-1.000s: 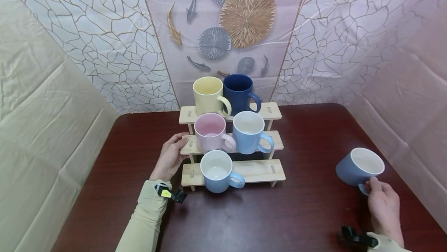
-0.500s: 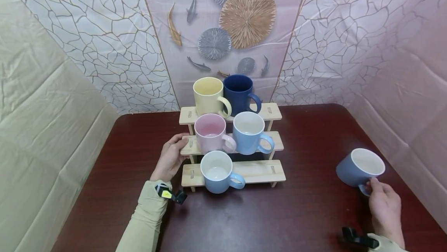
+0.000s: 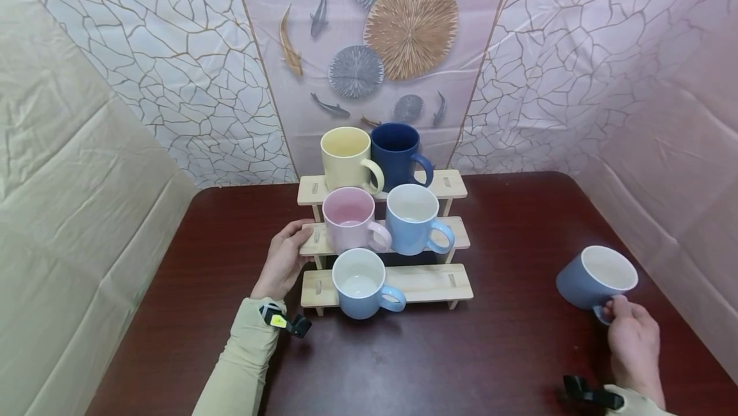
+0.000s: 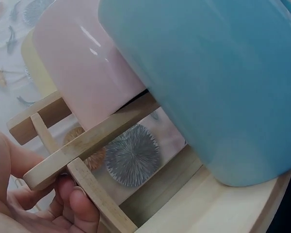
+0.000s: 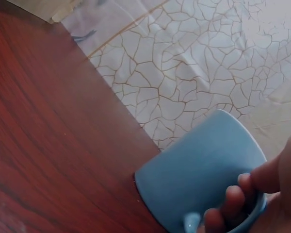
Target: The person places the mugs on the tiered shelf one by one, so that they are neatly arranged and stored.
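Note:
My left hand grips the left end of the middle tier of a wooden stepped rack; in the left wrist view its fingers curl under that board. At the right side, my right hand holds a grey-blue mug by the handle, the mug leaning with its white inside showing. On the rack's bottom tier stands a light blue mug, left of centre. The middle tier bears a pink mug and another light blue mug. A yellow mug and a navy mug stand on top.
The dark red wooden table carries the rack near its back edge. Patterned cloth hangs behind it, with plain cloth walls at both sides. The right-hand cloth is close to the held mug.
Almost nothing differs. The whole view has shifted slightly, while both hands keep their holds and the mugs stay in place.

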The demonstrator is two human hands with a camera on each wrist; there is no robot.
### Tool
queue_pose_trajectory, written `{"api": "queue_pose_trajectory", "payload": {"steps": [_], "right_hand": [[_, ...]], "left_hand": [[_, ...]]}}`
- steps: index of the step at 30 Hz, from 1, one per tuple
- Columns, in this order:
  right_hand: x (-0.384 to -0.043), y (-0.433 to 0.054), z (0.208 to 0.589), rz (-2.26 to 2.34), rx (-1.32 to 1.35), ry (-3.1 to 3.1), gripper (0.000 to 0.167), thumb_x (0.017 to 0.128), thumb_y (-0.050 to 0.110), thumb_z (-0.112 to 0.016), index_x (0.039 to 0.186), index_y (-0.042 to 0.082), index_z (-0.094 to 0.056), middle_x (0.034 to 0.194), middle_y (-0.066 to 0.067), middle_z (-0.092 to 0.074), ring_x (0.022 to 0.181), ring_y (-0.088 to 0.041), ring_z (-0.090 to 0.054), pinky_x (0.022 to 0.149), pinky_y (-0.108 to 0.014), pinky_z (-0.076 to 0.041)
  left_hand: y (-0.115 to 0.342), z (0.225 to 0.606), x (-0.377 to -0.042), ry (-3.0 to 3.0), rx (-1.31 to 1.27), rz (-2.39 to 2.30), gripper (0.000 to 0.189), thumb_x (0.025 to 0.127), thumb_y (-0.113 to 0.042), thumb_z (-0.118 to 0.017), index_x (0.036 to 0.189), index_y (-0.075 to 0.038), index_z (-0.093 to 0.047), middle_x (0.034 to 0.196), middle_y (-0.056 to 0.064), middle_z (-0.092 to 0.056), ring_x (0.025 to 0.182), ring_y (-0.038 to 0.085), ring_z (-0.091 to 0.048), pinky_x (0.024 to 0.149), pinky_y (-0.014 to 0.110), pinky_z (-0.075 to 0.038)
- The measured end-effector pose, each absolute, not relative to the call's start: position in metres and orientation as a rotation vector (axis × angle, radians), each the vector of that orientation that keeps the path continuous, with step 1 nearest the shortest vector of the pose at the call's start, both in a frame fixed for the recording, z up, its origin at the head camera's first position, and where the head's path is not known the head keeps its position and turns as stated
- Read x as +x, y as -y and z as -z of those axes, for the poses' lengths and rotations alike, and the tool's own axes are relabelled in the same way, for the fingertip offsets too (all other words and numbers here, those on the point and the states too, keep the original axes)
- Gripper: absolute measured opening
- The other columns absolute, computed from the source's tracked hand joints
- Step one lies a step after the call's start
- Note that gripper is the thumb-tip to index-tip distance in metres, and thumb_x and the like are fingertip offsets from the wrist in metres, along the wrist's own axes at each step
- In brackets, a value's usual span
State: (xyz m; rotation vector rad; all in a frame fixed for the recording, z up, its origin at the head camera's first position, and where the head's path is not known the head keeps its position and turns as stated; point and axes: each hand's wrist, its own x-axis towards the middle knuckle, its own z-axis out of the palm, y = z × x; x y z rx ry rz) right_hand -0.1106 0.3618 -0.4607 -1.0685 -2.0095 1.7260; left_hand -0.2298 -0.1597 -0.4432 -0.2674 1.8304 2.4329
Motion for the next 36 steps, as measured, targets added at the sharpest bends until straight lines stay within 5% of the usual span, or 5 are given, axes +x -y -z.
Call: {"api": "queue_pose_trajectory", "payload": {"steps": [17,22,29,36], "right_hand": [[-0.103,-0.341,0.462,-1.718,-0.945,1.841,0.028,0.104,0.028,-0.043,0.086,0.012,-0.058,0.072,0.015,-0.054,0.084,-0.005,-0.042,0.078,-0.014,-0.026],[-0.103,-0.332,0.457,-1.807,-0.862,1.746,0.030,0.104,0.025,-0.045,0.081,0.010,-0.058,0.070,0.011,-0.056,0.084,-0.006,-0.045,0.080,-0.015,-0.027],[-0.101,-0.325,0.452,-1.824,-0.823,1.690,0.030,0.103,0.021,-0.046,0.079,0.009,-0.059,0.069,0.010,-0.057,0.084,-0.006,-0.048,0.081,-0.012,-0.028],[-0.104,-0.309,0.447,-1.892,-0.711,1.626,0.030,0.103,0.018,-0.048,0.079,0.006,-0.060,0.071,0.006,-0.058,0.079,-0.006,-0.053,0.083,-0.014,-0.031]], "left_hand": [[0.160,0.442,-0.228,-1.965,-0.203,-2.292,0.033,0.104,-0.022,-0.046,0.130,-0.003,-0.051,0.108,0.010,-0.055,0.073,0.015,-0.056,0.062,0.027,-0.046],[0.167,0.448,-0.219,-2.188,-0.268,-2.032,0.040,0.106,-0.031,-0.032,0.118,-0.001,-0.055,0.092,0.009,-0.053,0.074,0.019,-0.050,0.064,0.029,-0.046],[0.170,0.466,-0.210,-2.180,-0.207,-1.787,0.028,0.092,-0.008,-0.045,0.113,0.006,-0.055,0.093,0.013,-0.057,0.079,0.021,-0.055,0.067,0.035,-0.051],[0.180,0.479,-0.200,-1.940,-0.159,-1.933,0.025,0.100,-0.012,-0.050,0.115,0.008,-0.051,0.097,0.013,-0.060,0.084,0.020,-0.061,0.072,0.036,-0.053]]}}
